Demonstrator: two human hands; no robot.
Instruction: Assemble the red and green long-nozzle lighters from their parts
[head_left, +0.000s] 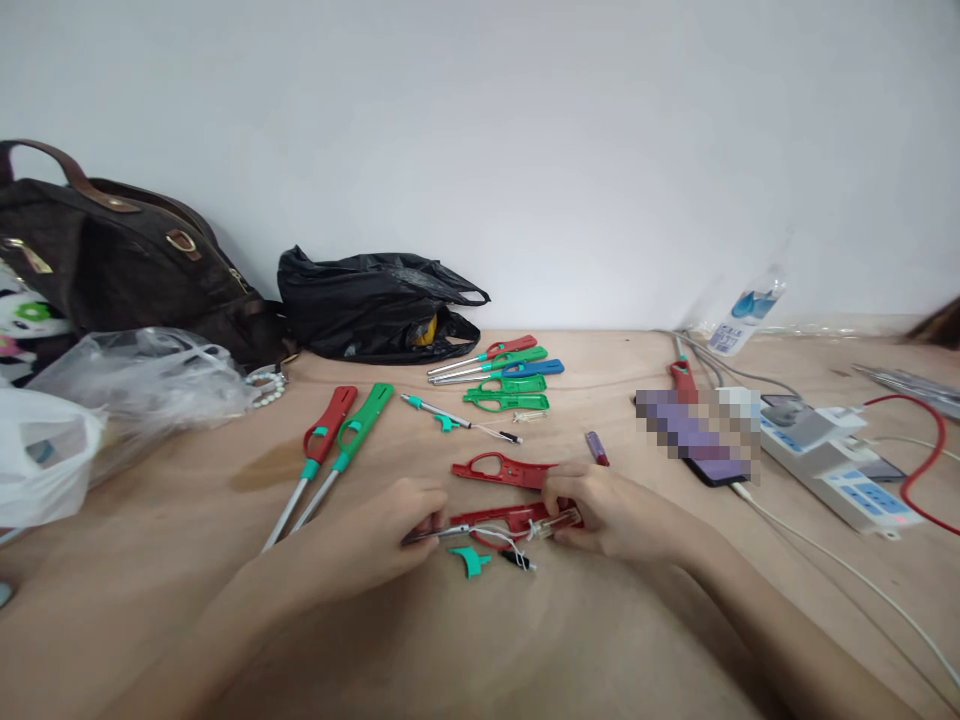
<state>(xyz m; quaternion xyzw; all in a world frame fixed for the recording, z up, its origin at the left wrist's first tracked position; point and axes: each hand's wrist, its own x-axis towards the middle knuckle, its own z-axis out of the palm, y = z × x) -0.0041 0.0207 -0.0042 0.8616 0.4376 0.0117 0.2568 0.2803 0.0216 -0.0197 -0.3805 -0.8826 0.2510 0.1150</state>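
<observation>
My left hand (420,510) is closed on a thin metal lighter tube (454,530), partly hidden by the fingers. White wires (491,533) run from the tube's end to the right. My right hand (589,510) pinches a small clear fuel tank (553,524) over one red handle half (480,520). Farther back, another red handle half (506,472) lies just beside the right fingers. In front of the hands rest a teal trigger (470,562) and a small black igniter piece (517,560) on the wires.
Red and green lighters (364,425) lie left; several more (532,368) lie behind, near green handle halves (517,400) and a loose tube (435,412). A purple lighter (597,448), phone (697,440) and power strip (840,480) are right. Bags (360,300) stand at the back left.
</observation>
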